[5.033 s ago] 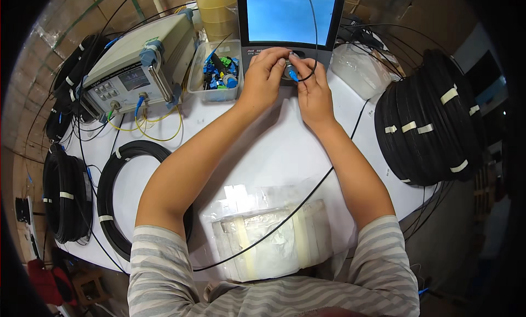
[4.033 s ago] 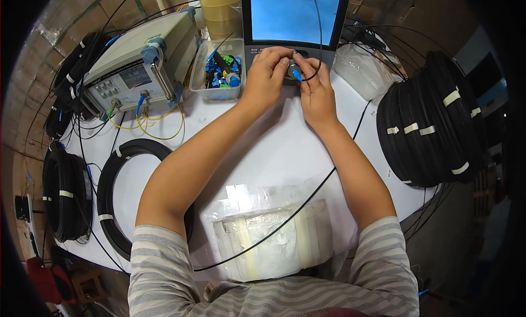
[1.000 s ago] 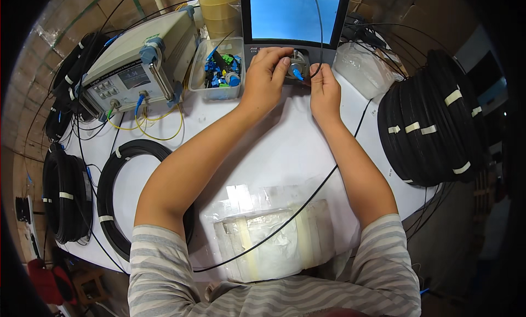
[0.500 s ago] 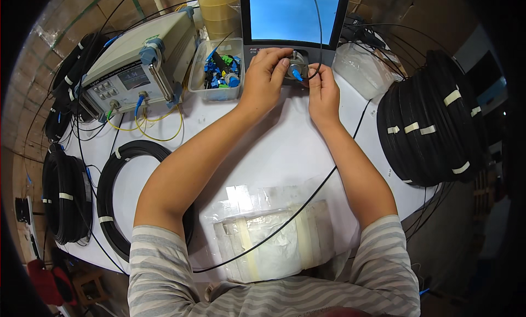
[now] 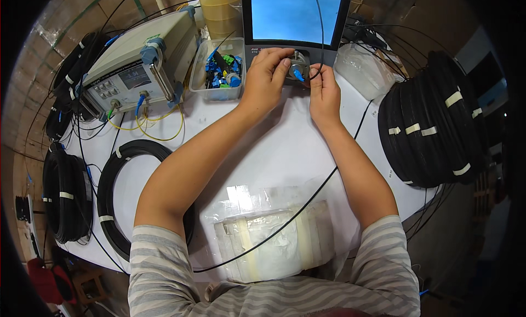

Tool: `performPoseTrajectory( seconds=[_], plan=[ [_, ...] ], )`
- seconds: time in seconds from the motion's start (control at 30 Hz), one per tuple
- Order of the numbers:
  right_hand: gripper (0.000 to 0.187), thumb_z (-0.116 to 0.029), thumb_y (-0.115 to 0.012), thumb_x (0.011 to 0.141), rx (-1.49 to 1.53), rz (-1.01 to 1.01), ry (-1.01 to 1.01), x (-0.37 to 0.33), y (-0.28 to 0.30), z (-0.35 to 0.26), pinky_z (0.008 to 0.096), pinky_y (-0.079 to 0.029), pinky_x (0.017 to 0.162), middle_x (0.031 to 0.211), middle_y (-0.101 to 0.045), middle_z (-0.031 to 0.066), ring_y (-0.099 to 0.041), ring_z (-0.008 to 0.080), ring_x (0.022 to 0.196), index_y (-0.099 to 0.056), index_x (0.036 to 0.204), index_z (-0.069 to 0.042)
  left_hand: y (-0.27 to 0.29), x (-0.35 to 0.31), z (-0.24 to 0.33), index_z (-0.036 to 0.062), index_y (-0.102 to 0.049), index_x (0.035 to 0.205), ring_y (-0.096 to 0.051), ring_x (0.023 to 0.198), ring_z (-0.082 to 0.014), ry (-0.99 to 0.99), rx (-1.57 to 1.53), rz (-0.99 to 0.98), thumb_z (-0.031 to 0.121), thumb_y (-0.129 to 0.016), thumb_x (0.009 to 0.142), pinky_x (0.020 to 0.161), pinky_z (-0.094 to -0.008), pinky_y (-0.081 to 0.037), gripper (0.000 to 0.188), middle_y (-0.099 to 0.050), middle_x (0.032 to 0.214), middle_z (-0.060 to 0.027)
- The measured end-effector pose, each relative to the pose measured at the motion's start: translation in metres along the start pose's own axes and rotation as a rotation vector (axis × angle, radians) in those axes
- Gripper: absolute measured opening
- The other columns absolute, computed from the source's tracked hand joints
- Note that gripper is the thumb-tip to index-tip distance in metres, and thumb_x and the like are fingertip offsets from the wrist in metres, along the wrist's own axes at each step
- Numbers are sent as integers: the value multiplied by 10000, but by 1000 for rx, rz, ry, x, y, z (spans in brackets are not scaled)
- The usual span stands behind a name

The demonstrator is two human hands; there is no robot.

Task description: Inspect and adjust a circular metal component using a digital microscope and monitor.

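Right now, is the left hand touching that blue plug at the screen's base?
Touching. The head view shows the left hand with thumb and fingertips closed around the blue plug at the metal port, no gap between them.

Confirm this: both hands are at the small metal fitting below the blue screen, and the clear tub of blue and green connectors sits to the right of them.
Wrong side. In the head view the clear tub of connectors sits to the left of the left hand and right hand. Both are at the metal fitting below the blue screen.
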State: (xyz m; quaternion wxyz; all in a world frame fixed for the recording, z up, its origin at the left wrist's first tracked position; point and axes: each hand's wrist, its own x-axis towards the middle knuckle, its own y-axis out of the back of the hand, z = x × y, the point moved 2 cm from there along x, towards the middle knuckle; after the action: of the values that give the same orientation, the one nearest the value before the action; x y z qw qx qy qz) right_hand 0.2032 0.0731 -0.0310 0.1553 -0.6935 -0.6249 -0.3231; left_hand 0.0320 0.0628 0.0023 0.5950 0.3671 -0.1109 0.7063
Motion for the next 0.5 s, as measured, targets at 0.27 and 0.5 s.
performPoseTrajectory(
  seconds=[0.27,0.5],
  plan=[
    [301,-279,-598,1111,40,25,15,1,-6,3,318,-545,774,937,-703,80,-653,157,826,-623,1221,0,-3,-4,2,26,-713,1299,-665,1029,-189,62,-63,62,160,-636,1081,906,-303,-537,267,-663,1164,-102],
    [432,-395,-642,1084,149,-117,-143,6,-4,4,297,-539,777,881,-674,23,-642,128,807,-622,1381,-82,-4,-7,7,4,-741,1209,-676,871,-231,75,-8,95,163,-665,1059,767,-340,-546,231,-659,1073,-129]
  ],
)
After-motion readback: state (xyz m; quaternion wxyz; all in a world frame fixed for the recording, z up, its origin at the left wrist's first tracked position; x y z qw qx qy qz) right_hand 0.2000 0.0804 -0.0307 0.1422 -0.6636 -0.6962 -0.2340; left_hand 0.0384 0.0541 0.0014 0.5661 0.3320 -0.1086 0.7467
